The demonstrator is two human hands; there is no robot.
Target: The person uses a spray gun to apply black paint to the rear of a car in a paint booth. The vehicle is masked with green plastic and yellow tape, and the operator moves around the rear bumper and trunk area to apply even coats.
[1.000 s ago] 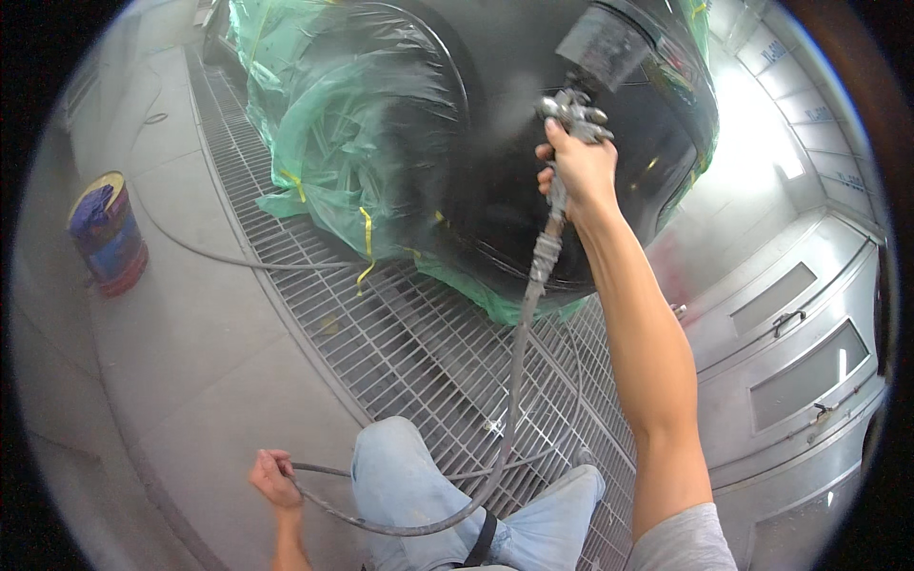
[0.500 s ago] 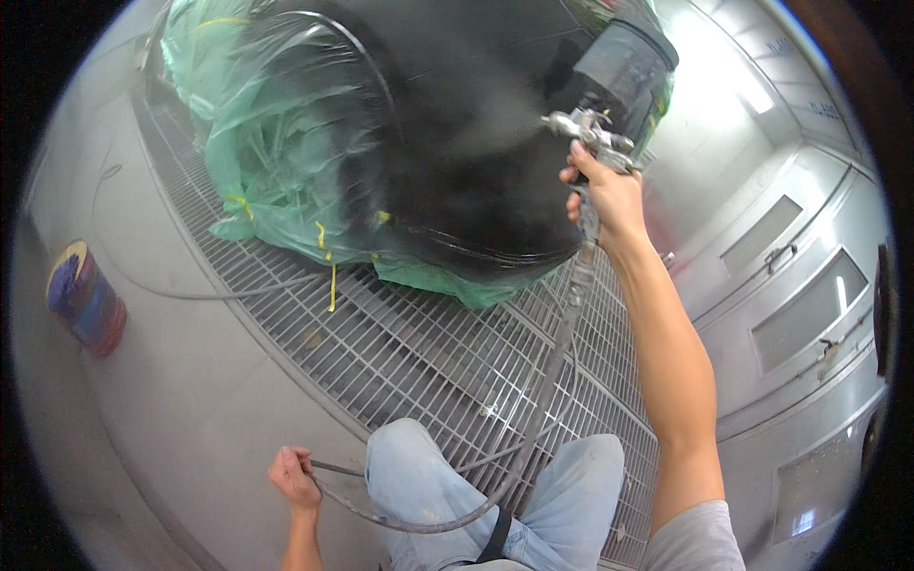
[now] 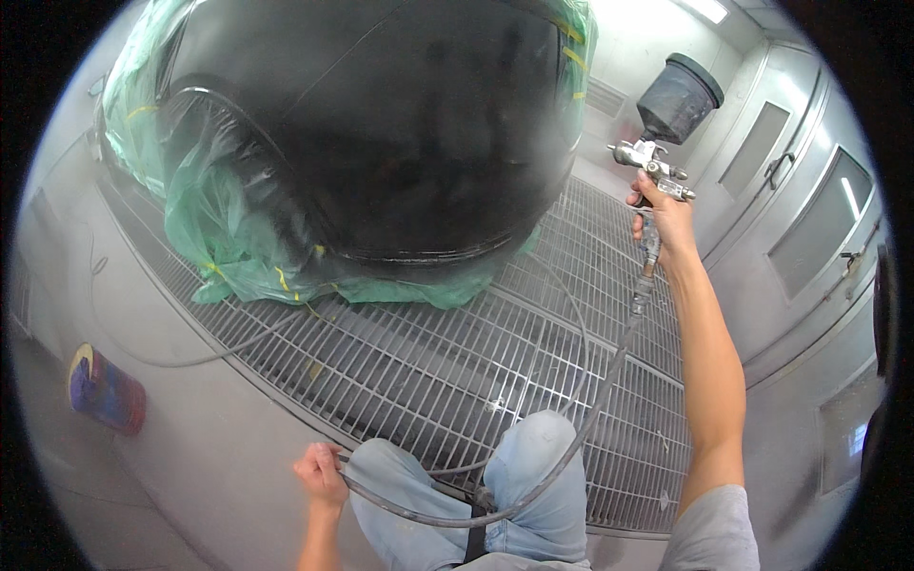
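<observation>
My right hand (image 3: pixel 664 214) is wrapped round the handle of a metal spray gun (image 3: pixel 647 160), held up to the right of a masked vehicle. A dark paint cup (image 3: pixel 679 98) sits on top of the gun. From the handle's lower end a grey air hose (image 3: pixel 609 371) hangs down and loops in front of my knees. Low at the left, my left hand (image 3: pixel 322 473) is closed round that hose. The vehicle's black panel (image 3: pixel 419 133) looks glossy, and green plastic film (image 3: pixel 228 228) with bits of yellow tape surrounds it.
A metal floor grating (image 3: pixel 447 347) runs under and around the vehicle. A purple-and-red drum (image 3: pixel 109 392) stands on the grey floor at the left, near a thin trailing hose (image 3: pixel 190 362). Along the right are booth doors (image 3: pixel 824 228) with windows and handles.
My right hand has drawn the spray gun right, off the panel and past its right edge. The mist seen before at the nozzle no longer shows. My left hand still holds the hose.
</observation>
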